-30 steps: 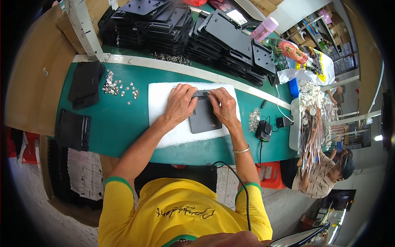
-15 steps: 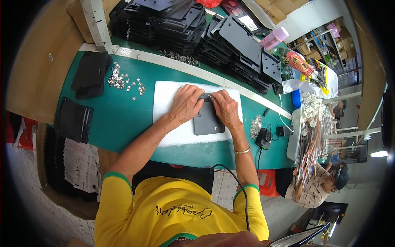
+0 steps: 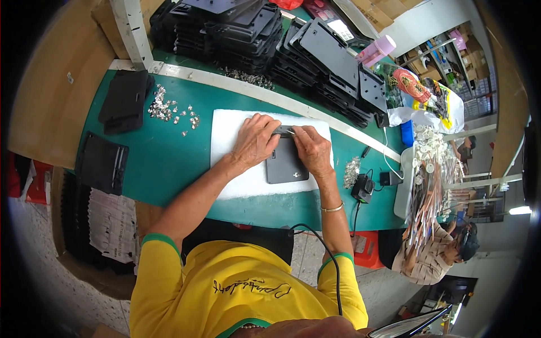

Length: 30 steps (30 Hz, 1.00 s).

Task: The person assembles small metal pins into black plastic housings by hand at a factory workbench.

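Note:
A flat black plastic panel (image 3: 287,168) lies on a white foam sheet (image 3: 236,183) in front of me. My left hand (image 3: 256,139) grips the panel's far left corner, fingers curled over the edge. My right hand (image 3: 313,149) is closed at the far right corner, its fingertips pinched together on the far edge. A small shiny bit shows by those fingertips, too small to name. Between the two hands, a dark grey strip along the panel's far edge is visible.
Small metal parts (image 3: 160,106) lie scattered at left, near black panels (image 3: 125,101). Tall stacks of black panels (image 3: 329,53) stand behind a white rail (image 3: 225,84). At right are another metal pile (image 3: 351,172), a black adapter (image 3: 362,188) and a white bin (image 3: 403,188). Another person (image 3: 431,259) sits beyond.
My right fingertips have shifted slightly right along the panel's far edge, so more of the grey strip shows. My left hand and the panel stay nearly in place.

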Each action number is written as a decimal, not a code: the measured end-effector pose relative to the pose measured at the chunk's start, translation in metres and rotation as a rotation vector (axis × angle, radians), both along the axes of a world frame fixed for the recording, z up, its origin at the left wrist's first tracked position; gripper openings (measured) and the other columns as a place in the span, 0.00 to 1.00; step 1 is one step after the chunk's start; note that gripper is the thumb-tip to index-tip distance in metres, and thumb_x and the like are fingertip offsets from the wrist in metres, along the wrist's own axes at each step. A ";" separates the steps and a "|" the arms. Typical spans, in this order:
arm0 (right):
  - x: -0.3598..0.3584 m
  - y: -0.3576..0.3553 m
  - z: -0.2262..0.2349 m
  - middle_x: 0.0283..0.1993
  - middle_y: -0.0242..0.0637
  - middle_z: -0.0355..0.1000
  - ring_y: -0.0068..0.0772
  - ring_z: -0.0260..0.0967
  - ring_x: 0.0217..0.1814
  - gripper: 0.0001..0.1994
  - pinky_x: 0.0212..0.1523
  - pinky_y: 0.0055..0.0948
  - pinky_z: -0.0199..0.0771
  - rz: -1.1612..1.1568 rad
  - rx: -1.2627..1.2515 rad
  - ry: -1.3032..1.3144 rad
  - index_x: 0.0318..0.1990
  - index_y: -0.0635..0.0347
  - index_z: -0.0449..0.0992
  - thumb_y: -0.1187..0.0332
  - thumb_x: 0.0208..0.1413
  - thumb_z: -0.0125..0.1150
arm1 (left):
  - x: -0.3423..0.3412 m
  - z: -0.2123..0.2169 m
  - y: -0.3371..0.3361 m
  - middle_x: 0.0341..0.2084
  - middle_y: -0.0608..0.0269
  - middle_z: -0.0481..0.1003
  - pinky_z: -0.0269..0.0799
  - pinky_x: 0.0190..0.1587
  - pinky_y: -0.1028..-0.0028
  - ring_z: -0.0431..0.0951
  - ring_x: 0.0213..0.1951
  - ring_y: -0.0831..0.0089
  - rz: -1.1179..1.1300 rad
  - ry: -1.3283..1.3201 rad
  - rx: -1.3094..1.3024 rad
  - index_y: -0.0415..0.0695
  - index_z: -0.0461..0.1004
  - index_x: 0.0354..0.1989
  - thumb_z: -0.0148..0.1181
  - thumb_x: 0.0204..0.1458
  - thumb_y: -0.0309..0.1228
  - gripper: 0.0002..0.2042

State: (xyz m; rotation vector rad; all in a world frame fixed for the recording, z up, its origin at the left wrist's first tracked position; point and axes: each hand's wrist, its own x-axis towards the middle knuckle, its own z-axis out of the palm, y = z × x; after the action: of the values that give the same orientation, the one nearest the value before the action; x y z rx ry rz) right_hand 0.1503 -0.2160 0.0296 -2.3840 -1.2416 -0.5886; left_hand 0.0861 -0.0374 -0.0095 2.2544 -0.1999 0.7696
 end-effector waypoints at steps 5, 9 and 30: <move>0.003 -0.003 -0.006 0.31 0.38 0.74 0.38 0.72 0.26 0.04 0.28 0.31 0.73 -0.030 0.229 0.203 0.34 0.61 0.77 0.74 0.50 0.64 | 0.001 0.002 -0.001 0.37 0.59 0.73 0.65 0.44 0.64 0.70 0.41 0.62 0.005 -0.008 0.020 0.41 0.73 0.42 0.61 0.46 0.28 0.13; 0.004 0.009 -0.004 0.27 0.40 0.73 0.37 0.71 0.25 0.06 0.27 0.32 0.69 -0.119 0.270 0.368 0.30 0.64 0.77 0.70 0.50 0.65 | 0.000 0.002 0.001 0.38 0.59 0.73 0.66 0.45 0.64 0.71 0.42 0.62 0.012 0.003 0.028 0.40 0.74 0.43 0.61 0.46 0.28 0.14; 0.014 0.006 -0.008 0.17 0.32 0.67 0.19 0.59 0.19 0.11 0.22 0.24 0.63 -0.281 0.328 0.594 0.28 0.67 0.77 0.67 0.54 0.63 | 0.001 0.006 0.002 0.39 0.57 0.73 0.67 0.46 0.63 0.72 0.44 0.59 -0.020 0.059 0.036 0.41 0.73 0.46 0.60 0.48 0.27 0.15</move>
State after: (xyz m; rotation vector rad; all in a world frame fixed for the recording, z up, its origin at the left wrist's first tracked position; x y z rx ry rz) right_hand 0.1640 -0.2103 0.0221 -2.2188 -0.5175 -0.1169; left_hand 0.0873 -0.0350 -0.0031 2.3025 -0.2102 0.6934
